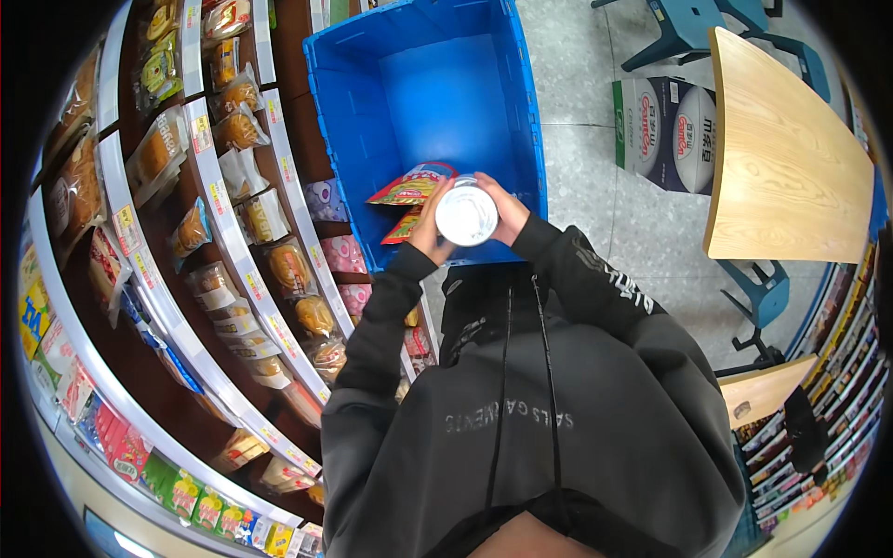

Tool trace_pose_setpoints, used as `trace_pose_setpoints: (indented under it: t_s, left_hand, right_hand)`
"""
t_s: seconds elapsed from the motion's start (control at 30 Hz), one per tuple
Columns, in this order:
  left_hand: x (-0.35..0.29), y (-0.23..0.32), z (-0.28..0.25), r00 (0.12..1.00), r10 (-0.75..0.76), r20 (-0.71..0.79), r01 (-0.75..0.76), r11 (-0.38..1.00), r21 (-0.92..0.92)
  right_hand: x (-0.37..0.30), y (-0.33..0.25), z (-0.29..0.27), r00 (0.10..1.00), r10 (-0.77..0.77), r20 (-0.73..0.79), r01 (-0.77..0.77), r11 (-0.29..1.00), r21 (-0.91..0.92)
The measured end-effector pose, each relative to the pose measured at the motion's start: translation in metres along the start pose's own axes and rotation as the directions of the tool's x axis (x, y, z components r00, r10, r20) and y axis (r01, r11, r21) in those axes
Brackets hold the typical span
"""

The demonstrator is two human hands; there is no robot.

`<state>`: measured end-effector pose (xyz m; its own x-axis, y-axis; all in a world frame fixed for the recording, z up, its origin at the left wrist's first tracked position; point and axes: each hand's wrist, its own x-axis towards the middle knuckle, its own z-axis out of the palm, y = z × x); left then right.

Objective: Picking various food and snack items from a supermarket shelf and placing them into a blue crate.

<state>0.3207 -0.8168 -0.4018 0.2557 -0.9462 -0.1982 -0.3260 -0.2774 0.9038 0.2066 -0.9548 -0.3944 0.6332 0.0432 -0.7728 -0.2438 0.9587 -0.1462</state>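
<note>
My left hand (429,227) and my right hand (508,208) are closed round opposite sides of a white round container (466,216). Its pale circular end faces up, and its sides are mostly hidden. I hold it over the near end of a large blue plastic crate (446,98). Inside the crate, just left of the container, lies a red and yellow snack bag (411,185). A second red bag (401,226) shows below it, partly covered by my left hand.
Tiered shelves with packaged bread (290,268) run along my left, close to the crate. On the right stand a wooden table (791,153), a dark blue and white carton (674,135) and teal stools (677,28). Grey floor tiles (581,167) lie between crate and carton.
</note>
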Motion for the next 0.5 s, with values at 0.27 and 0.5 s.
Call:
trace_pose_setpoints:
  t_s: [0.27, 0.5]
  left_hand:
    - [0.062, -0.031, -0.016, 0.781, -0.618, 0.092, 0.338, 0.294, -0.894]
    - [0.096, -0.13, -0.007, 0.426, -0.83, 0.36, 0.7, 0.05, -0.712]
  right_hand:
    - [0.06, -0.027, 0.0, 0.986, -0.134, -0.095, 0.139, 0.989, 0.051]
    - [0.148, 0.014, -0.017, 0.978, -0.05, -0.202, 0.096, 0.969, 0.227]
